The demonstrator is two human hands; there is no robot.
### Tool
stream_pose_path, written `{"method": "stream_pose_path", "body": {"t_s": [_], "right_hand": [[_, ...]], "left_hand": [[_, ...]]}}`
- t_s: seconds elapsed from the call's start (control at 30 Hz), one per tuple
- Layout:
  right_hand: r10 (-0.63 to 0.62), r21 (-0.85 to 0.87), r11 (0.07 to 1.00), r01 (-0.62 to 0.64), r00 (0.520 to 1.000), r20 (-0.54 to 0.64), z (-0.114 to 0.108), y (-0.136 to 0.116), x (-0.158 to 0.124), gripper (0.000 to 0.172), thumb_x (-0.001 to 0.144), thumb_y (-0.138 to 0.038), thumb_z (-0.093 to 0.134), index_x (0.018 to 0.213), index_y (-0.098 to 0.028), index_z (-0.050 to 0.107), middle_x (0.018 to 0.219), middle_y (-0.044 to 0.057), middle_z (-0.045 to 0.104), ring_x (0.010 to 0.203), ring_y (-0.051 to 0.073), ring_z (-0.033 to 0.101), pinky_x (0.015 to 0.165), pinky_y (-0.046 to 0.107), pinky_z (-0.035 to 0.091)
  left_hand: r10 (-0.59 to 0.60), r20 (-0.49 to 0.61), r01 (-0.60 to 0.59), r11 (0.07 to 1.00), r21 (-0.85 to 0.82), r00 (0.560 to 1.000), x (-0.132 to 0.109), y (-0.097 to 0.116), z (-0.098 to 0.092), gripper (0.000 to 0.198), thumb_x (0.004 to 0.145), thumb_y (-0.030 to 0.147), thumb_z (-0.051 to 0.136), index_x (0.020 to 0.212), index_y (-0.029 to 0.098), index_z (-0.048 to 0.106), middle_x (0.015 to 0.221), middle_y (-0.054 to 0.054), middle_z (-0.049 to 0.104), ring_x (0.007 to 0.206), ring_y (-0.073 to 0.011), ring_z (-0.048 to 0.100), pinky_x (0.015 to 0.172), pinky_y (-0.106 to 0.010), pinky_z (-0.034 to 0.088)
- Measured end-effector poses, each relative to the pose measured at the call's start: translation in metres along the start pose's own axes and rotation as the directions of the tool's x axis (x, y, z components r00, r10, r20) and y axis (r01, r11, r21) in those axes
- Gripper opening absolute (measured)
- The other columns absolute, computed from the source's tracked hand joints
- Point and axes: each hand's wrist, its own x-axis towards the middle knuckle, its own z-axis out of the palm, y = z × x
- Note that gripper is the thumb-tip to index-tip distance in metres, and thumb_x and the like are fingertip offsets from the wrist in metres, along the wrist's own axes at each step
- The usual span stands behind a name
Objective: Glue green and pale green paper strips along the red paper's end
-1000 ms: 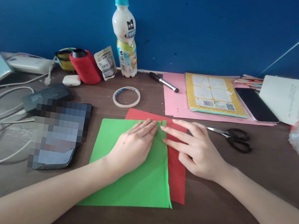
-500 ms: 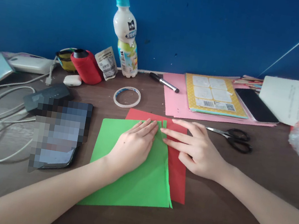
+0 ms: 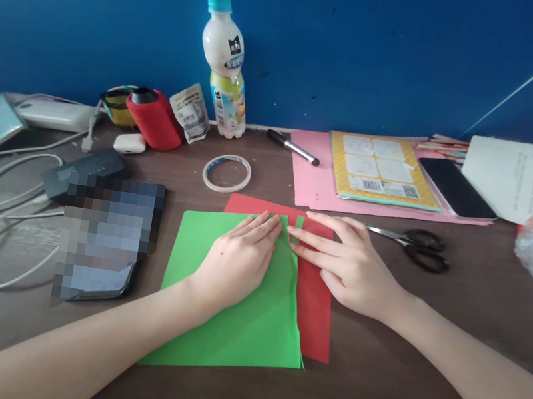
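My left hand (image 3: 239,259) lies flat on a sheet of green paper (image 3: 219,334), its fingers stretched toward the top edge. Under the green sheet, a red sheet of paper (image 3: 313,315) sticks out at the right and the top. My right hand (image 3: 347,263) has its fingers extended and apart, with the fingertips at the upper right edge of the green sheet. A narrow green strip (image 3: 300,221) shows beside those fingertips, over the red paper; part of it is hidden by the fingers. Just beyond my right hand lie scissors (image 3: 412,239) with black handles.
A roll of tape (image 3: 227,174), a marker (image 3: 293,147) and a bottle (image 3: 226,72) stand or lie behind the sheets. At left are a phone (image 3: 113,236), cables and a red-sleeved container (image 3: 157,121). Pink paper (image 3: 305,178), a yellow packet (image 3: 382,171) and another phone (image 3: 457,189) lie back right.
The green strip at the top has shifted slightly right, away from the green sheet's edge. My right fingers have moved very little; my left hand stays put.
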Motion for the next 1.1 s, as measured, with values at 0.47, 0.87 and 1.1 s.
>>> {"method": "stream_pose_path", "body": {"t_s": [0.47, 0.87, 1.1], "right_hand": [[0.015, 0.007, 1.000, -0.015, 1.000, -0.006, -0.0009, 0.0007, -0.0005, 0.040, 0.082, -0.005, 0.039, 0.111, -0.022, 0.060, 0.117, -0.001, 0.060, 0.122, 0.023, 0.038, 0.091, 0.046, 0.032], [-0.008, 0.032, 0.999, 0.007, 1.000, 0.008, -0.0039, 0.0000, -0.0023, 0.041, 0.079, -0.007, 0.040, 0.108, -0.025, 0.062, 0.122, -0.002, 0.057, 0.119, 0.024, 0.039, 0.091, 0.047, 0.031], [-0.022, 0.042, 0.999, 0.023, 0.999, -0.034, -0.0037, -0.0001, -0.0018, 0.035, 0.080, -0.008, 0.041, 0.099, -0.023, 0.067, 0.116, -0.003, 0.061, 0.113, 0.023, 0.043, 0.090, 0.045, 0.031]], "left_hand": [[0.003, 0.002, -0.003, 1.000, 0.019, 1.000, 0.0002, 0.0000, -0.0003, 0.036, 0.088, 0.018, 0.034, 0.118, 0.011, 0.053, 0.127, -0.007, 0.051, 0.120, -0.0189, 0.044, 0.102, -0.034, 0.038], [-0.009, 0.018, 0.010, 1.000, -0.005, 1.000, 0.0006, 0.0007, -0.0017, 0.037, 0.088, 0.017, 0.034, 0.118, 0.009, 0.053, 0.127, -0.009, 0.051, 0.120, -0.0201, 0.043, 0.102, -0.035, 0.038], [-0.010, 0.026, 0.009, 1.000, 0.008, 1.000, 0.0007, 0.0012, -0.0013, 0.037, 0.088, 0.017, 0.033, 0.119, 0.008, 0.052, 0.127, -0.007, 0.051, 0.120, -0.0201, 0.044, 0.102, -0.035, 0.038]]}}
